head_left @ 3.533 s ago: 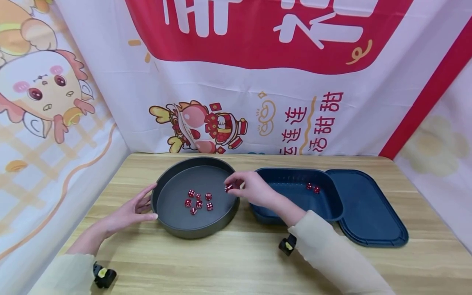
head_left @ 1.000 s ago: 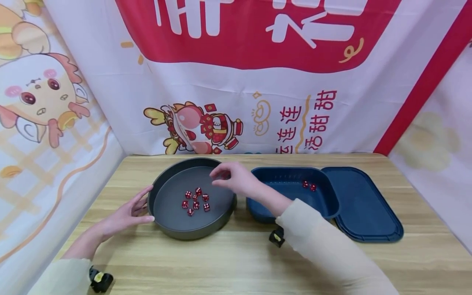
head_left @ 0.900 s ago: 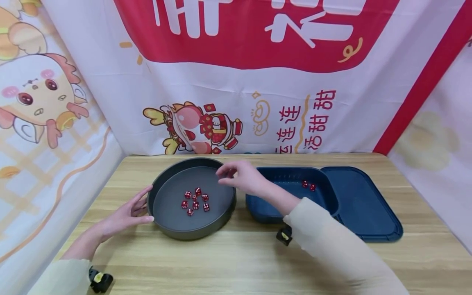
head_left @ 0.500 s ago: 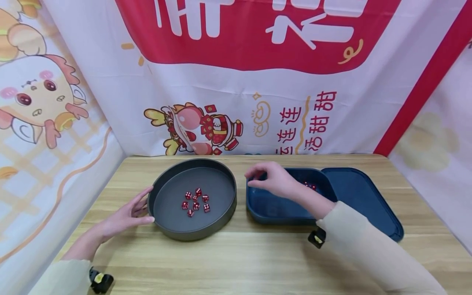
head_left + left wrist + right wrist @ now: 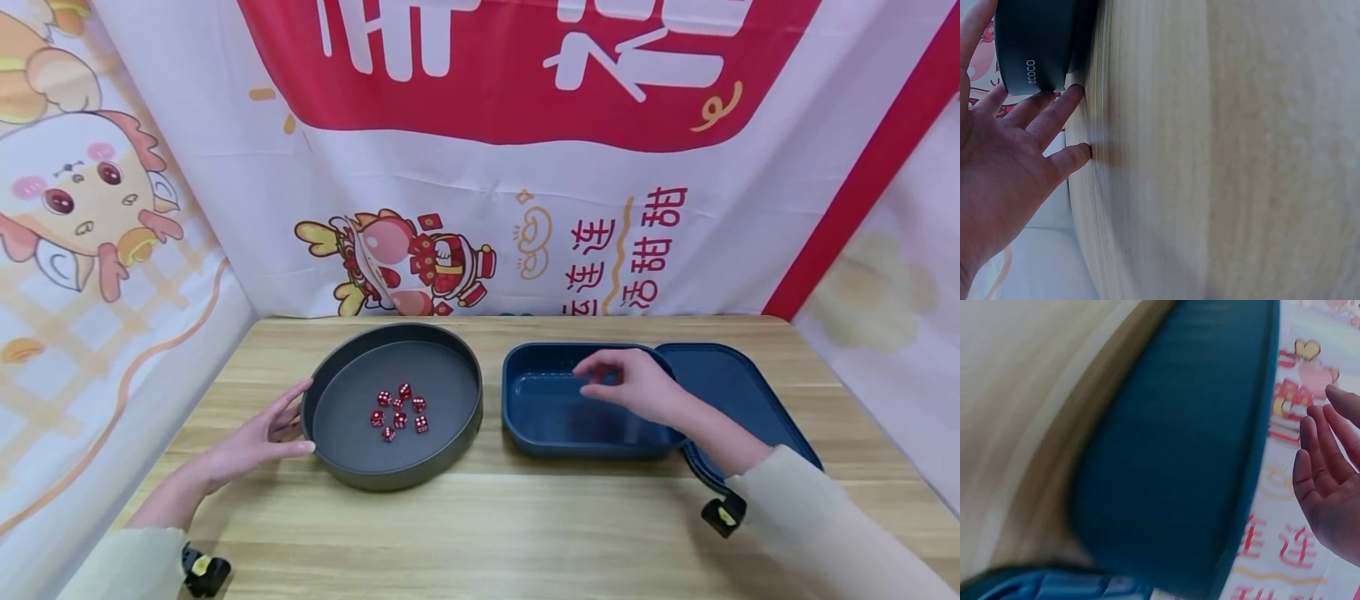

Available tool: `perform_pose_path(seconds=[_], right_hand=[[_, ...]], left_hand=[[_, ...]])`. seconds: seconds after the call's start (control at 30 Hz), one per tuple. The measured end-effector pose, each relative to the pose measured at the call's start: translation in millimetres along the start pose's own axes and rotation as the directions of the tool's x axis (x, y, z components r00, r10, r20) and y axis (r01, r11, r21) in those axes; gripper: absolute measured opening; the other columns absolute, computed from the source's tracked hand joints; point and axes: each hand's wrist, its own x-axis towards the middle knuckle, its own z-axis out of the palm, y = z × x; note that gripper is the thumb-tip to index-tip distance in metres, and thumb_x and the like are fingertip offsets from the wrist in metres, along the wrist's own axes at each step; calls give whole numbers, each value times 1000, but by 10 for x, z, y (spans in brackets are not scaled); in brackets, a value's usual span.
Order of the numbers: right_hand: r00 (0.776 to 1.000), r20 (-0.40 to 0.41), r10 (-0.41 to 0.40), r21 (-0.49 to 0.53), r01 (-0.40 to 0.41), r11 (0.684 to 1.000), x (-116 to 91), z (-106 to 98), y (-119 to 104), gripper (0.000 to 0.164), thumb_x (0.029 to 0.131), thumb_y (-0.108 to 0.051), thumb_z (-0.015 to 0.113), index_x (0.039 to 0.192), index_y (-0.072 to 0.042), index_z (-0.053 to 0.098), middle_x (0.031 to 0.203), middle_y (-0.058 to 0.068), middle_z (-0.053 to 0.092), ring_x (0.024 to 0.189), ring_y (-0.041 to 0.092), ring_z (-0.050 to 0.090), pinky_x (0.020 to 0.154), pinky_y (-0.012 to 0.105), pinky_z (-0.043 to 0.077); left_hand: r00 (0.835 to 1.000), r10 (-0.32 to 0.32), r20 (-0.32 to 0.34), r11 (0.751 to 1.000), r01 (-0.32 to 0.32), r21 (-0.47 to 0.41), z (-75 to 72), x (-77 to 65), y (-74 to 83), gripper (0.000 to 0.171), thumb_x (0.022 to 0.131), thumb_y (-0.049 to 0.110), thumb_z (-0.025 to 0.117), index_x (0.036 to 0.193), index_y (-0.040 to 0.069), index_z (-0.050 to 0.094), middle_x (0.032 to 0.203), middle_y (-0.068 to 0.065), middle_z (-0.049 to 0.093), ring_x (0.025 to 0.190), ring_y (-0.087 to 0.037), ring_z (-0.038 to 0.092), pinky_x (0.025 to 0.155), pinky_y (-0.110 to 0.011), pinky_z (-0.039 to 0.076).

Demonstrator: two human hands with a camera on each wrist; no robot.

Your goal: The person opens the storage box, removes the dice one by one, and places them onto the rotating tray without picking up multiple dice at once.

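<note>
My left hand (image 5: 255, 440) rests at the left side of a round dark grey pan (image 5: 446, 379), its spread fingers touching the wall. In the left wrist view the fingers of that hand (image 5: 1013, 153) lie along the pan's outer side (image 5: 1035, 47). Several red dice (image 5: 400, 420) with white dots lie together on the pan's floor. My right hand (image 5: 645, 387) hovers over the right part of a deep blue rectangular box (image 5: 555, 408). Its fingers are loosely bent, and the right wrist view shows nothing in this hand (image 5: 1335, 481). The hand and forearm cover the box's right end.
Right of the box lies a flat blue lid (image 5: 727, 387), partly behind my right forearm. Everything stands on a wood-grain table (image 5: 480, 533). Printed cloth (image 5: 450, 167) hangs at the back and both sides.
The right hand held a die over the pan's right side earlier; that die now lies among the others. Since then the emptied hand has moved right, over the box. The left hand has stayed.
</note>
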Motion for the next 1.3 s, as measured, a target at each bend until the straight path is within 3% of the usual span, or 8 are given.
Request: perform_pose_path(seconds=[0.3,0.5,0.87,1.3], right_hand=[[999,-49,5,-78,-9,997,-218,-197,392,25,87,-10,74,110,-6,70,96,6,69,81,18,59,70,28,52],[999,-49,19,-144,-26,989,-240,-200,564,29,85,-10,75,113,-3,68,101,9,68,86,18,60,72,30,52],[991,-41,126,-210,-132,969,-79,-132,612,38,88,-8,72,122,5,60,109,20,66,100,35,62,84,50,52],[985,33,171,-267,-156,951,63,-172,641,38,87,-4,72,121,8,59,112,22,64,102,36,62,87,50,51]], left_hand=[[1000,2,5,1000,-2,-1,4,1,15,95,91,17,70,158,19,2,150,-39,17,131,-54,31,100,-60,36],[1000,-6,5,1000,6,7,-2,4,12,94,92,17,69,158,19,2,151,-38,16,131,-54,32,99,-58,39],[1000,-8,5,1000,8,-2,3,10,-16,95,91,19,70,158,21,2,151,-38,16,133,-53,28,101,-60,36],[1000,-6,7,1000,6,-3,4,7,-3,94,92,17,69,158,20,2,151,-37,15,133,-53,29,100,-59,36]])
